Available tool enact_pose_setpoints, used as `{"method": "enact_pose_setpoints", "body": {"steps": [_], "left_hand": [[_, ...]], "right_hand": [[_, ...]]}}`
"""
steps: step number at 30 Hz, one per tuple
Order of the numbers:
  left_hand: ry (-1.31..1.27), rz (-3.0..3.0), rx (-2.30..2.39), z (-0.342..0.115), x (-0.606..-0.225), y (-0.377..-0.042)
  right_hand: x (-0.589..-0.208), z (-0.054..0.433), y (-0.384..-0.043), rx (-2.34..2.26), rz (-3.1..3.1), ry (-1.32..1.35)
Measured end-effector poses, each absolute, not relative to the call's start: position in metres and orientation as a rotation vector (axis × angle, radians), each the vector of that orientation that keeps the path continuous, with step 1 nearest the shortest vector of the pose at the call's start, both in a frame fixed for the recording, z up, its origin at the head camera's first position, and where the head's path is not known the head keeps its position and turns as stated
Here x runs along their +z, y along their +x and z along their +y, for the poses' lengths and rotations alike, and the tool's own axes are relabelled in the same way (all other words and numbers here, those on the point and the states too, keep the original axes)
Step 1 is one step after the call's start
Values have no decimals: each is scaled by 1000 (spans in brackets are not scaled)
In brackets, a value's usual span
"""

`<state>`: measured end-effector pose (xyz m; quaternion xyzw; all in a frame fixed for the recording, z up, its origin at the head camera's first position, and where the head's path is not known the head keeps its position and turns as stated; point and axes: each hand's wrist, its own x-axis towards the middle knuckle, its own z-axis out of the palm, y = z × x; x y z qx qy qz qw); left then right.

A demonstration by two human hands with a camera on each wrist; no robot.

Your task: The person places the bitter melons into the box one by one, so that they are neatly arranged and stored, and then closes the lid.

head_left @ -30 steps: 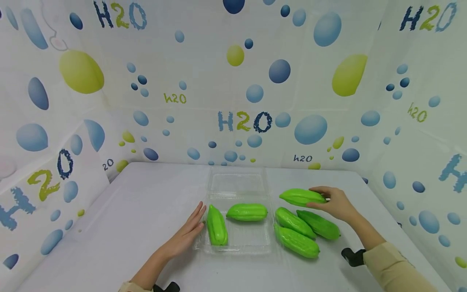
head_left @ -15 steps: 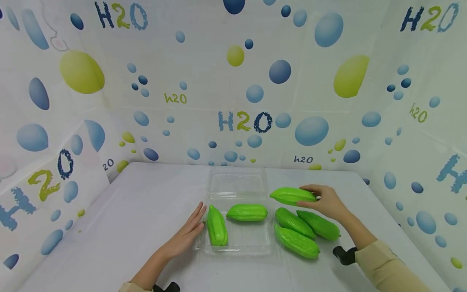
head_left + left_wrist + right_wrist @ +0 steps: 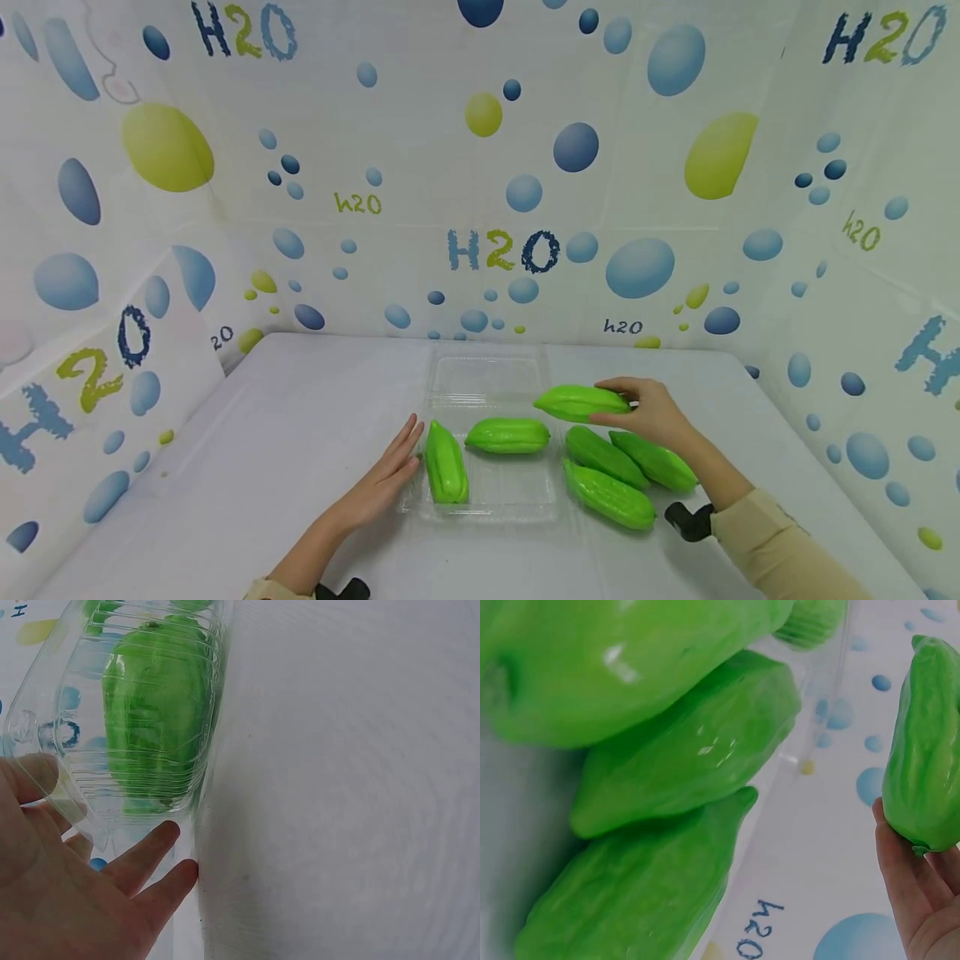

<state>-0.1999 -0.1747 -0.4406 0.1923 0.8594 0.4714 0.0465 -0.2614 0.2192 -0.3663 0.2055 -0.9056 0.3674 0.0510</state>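
My right hand (image 3: pixel 654 410) holds a glossy green ridged fruit (image 3: pixel 568 402), papaya-like in shape, by its right end above the table. Its pointed tip is near the right rim of a clear plastic clamshell box (image 3: pixel 517 492), whose lid lies back. Inside the box, one such fruit (image 3: pixel 446 467) lies lengthwise at the left, another (image 3: pixel 507 437) crosswise towards the back. My left hand (image 3: pixel 384 473) rests its extended fingers against the box's left side. In the right wrist view, thumb and fingers grip the held fruit (image 3: pixel 926 750) near its stem end.
Right of the box, three more green fruits lie close together: a front one (image 3: pixel 611 496), a middle one (image 3: pixel 603 457) and a right one (image 3: pixel 656 461). A white cloth covers the table (image 3: pixel 247 467). Patterned curtains (image 3: pixel 420 150) close off the back and sides.
My right hand has carried the held fruit leftward, from right of the box to near its right rim. My left hand and the other fruits stay in place.
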Motion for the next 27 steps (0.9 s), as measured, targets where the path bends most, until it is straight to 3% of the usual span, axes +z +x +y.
{"method": "enact_pose_setpoints", "body": {"steps": [27], "left_hand": [[562, 2640, 1432, -171, -440, -206]], "right_hand": [[-363, 187, -267, 1215, -2765, 734]]}}
